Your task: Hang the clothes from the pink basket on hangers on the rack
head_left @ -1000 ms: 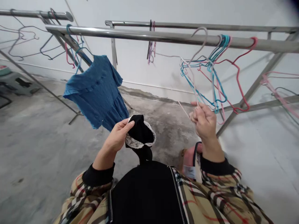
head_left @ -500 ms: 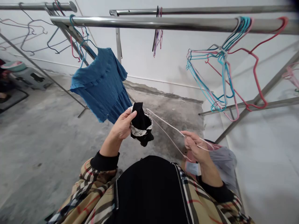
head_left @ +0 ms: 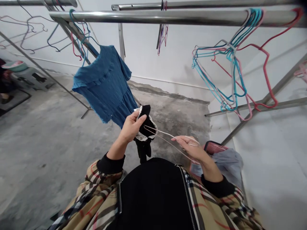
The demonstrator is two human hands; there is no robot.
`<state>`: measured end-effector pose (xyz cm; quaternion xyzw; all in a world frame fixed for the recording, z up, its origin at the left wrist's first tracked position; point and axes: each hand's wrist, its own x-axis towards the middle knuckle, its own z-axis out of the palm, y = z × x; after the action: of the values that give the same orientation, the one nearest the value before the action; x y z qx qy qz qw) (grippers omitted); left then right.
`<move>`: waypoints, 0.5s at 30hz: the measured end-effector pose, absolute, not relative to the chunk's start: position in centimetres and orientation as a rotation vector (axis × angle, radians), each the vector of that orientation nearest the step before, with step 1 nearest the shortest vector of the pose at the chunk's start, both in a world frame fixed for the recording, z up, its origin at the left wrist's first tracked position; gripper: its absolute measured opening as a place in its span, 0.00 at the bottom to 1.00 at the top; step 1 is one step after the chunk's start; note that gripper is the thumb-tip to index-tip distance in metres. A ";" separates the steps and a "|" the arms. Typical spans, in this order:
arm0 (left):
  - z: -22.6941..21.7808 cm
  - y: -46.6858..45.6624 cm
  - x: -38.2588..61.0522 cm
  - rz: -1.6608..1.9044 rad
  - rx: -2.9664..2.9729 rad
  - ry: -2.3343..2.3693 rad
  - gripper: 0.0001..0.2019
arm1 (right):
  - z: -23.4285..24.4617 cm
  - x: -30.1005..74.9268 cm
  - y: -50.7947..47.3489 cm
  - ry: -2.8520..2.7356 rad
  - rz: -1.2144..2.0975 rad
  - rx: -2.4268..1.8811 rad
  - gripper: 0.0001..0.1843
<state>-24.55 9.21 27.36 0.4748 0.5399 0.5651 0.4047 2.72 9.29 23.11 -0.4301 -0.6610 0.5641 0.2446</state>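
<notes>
My left hand (head_left: 132, 125) pinches the edge of a small black garment with white lace trim (head_left: 143, 146), which hangs down with its opening towards the right. Its exact kind I cannot make out. Closed around a thin pale pink wire hanger (head_left: 165, 133) is my right hand (head_left: 189, 146). The hanger's left end reaches into the garment's lace-edged opening. Just beyond my left hand, a blue dress (head_left: 105, 83) hangs on a teal hanger from the metal rail.
A steel rail (head_left: 148, 17) crosses in front, bearing blue, pink and red hangers (head_left: 232, 73) at right. A basket with grey cloth (head_left: 227, 163) stands low on the right. At far left, a basin (head_left: 18, 66) rests on a grey stool (head_left: 33, 79), near part of a person.
My right hand has moved left with the hanger, and the hanger's end has entered the garment's opening. The black garment now hangs lower and longer. The view has shifted slightly.
</notes>
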 end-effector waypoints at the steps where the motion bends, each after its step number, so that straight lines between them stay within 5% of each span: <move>1: 27.2 9.0 -24.0 1.393 1.316 1.409 0.15 | 22.5 1.9 9.6 -1.769 1.576 -1.145 0.24; 11: 25.0 5.4 -17.8 0.717 2.425 1.375 0.16 | 18.9 -2.4 11.8 -1.458 1.445 -0.946 0.20; 15: 26.8 5.9 -20.7 0.852 2.514 1.310 0.14 | 20.2 -0.9 12.8 -1.523 1.315 -0.985 0.14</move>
<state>-20.66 5.88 26.84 0.8458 0.4407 0.2867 0.0906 -0.89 12.85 20.22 -0.3957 -0.6118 0.5284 0.4357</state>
